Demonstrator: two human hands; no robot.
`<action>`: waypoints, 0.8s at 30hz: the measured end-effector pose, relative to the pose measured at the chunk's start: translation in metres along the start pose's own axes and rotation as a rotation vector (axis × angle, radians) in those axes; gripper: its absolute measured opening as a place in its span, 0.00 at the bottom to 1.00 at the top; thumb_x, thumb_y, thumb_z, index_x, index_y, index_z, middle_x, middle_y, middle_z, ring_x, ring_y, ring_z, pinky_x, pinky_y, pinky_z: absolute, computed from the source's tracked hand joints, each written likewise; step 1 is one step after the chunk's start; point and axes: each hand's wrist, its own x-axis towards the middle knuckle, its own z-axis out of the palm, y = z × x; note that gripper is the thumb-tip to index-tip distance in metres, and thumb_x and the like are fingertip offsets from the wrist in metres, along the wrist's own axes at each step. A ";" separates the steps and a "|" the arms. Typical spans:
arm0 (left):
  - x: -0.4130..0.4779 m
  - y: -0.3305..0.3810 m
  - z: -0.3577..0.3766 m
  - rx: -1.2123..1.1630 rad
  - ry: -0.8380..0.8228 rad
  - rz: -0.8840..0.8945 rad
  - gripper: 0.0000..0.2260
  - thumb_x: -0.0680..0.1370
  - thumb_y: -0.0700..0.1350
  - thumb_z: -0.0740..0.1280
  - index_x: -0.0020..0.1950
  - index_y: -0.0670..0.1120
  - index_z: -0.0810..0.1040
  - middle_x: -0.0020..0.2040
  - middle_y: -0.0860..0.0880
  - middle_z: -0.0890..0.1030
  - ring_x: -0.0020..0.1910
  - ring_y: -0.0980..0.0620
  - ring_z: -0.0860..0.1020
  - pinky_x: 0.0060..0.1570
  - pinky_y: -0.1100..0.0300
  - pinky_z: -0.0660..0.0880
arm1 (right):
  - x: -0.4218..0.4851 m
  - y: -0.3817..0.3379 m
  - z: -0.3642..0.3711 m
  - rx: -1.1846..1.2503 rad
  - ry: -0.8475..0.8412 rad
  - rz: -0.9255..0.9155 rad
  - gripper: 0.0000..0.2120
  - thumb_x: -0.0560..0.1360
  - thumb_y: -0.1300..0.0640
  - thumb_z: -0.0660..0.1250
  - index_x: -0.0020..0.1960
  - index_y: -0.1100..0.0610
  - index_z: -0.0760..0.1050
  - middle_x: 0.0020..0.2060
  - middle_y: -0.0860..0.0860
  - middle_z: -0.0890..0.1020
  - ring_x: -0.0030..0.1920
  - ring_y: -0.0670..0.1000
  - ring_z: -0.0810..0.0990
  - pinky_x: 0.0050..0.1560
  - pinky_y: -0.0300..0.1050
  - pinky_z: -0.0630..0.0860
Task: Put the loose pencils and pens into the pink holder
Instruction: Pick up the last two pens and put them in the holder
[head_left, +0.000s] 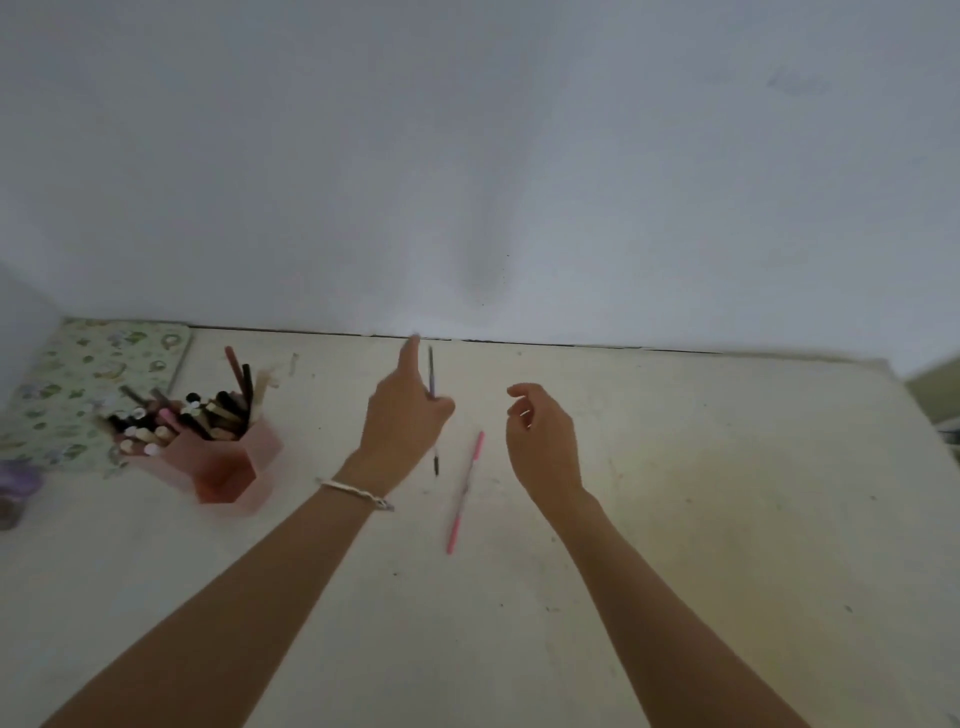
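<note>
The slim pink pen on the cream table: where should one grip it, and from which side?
Pinch the slim pink pen near its middle, from above, probably with the free right hand nearby. It lies flat, so a pinch across its thin barrel suits it; the left hand holds a dark pen.

Holder (228, 467) mid-left on table (675, 519), notebook (104, 374) behind it; loose pen (464, 493) centre, between right hand (543, 441) and left hand (405, 415), which holds second pen (431, 370).

1. One wide-angle view, from the person's head, facing forward and down.
2. The wall (467, 156) fills the upper half of the frame; the table (701, 467) lies close below, across the lower half.
</note>
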 end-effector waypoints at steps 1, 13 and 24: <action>0.004 0.011 -0.013 -0.069 0.046 0.058 0.34 0.72 0.41 0.69 0.77 0.51 0.60 0.38 0.51 0.79 0.37 0.52 0.79 0.43 0.58 0.74 | -0.001 -0.001 0.007 -0.048 -0.059 0.031 0.16 0.75 0.66 0.58 0.60 0.56 0.75 0.41 0.50 0.79 0.41 0.51 0.77 0.44 0.44 0.73; -0.015 0.016 -0.093 -0.256 0.208 0.191 0.30 0.71 0.37 0.70 0.70 0.51 0.65 0.39 0.49 0.77 0.36 0.50 0.80 0.38 0.61 0.80 | -0.014 -0.033 0.060 -0.358 -0.298 0.051 0.29 0.78 0.64 0.54 0.77 0.53 0.52 0.57 0.58 0.75 0.52 0.59 0.78 0.54 0.54 0.76; 0.031 -0.069 -0.221 -0.053 0.507 0.188 0.25 0.72 0.35 0.70 0.63 0.51 0.64 0.41 0.51 0.78 0.34 0.53 0.82 0.33 0.64 0.76 | -0.002 -0.201 0.055 0.635 0.237 -0.531 0.25 0.78 0.65 0.63 0.71 0.48 0.61 0.44 0.46 0.77 0.43 0.49 0.80 0.46 0.36 0.79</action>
